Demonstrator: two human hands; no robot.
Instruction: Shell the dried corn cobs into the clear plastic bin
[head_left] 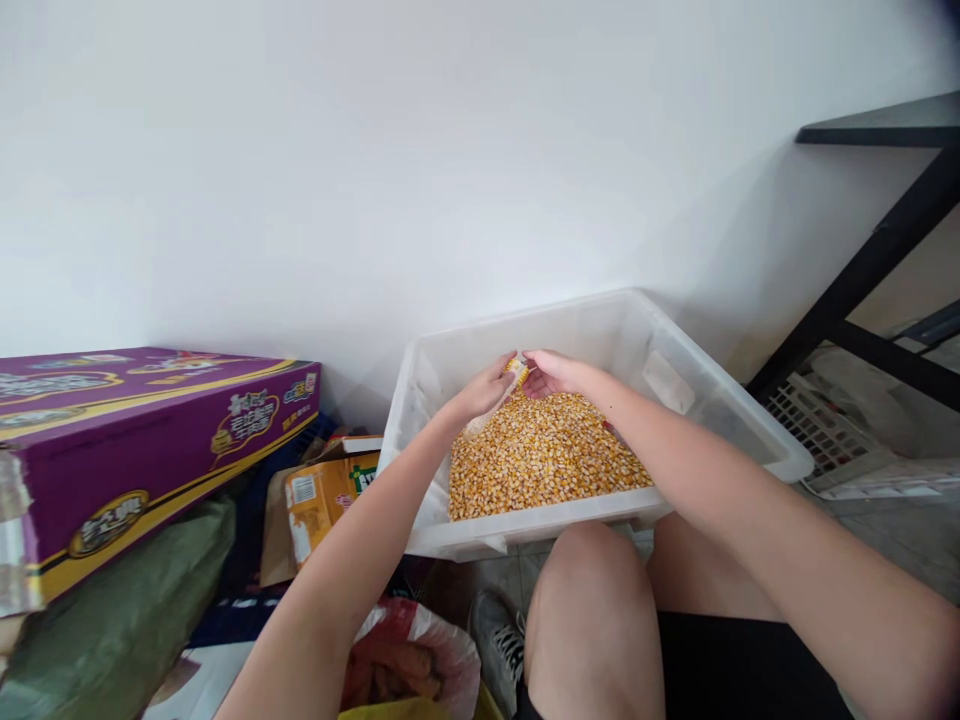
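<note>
A partly shelled corn cob, pale with some yellow kernels left on it, is held over the loose kernels. My left hand is closed round one side of it. From the other side, my right hand curls its thumb and fingers against the cob; part of its grip is hard to make out. Below both hands, a heap of yellow corn kernels covers the bottom of a translucent plastic bin. A pale patch by my left wrist may be bare cobs, partly hidden.
To the left stands a purple cardboard box above a green bag. An orange carton leans beside the bin. An open bag with brownish contents is near my shoe. Right are a black metal frame and white basket.
</note>
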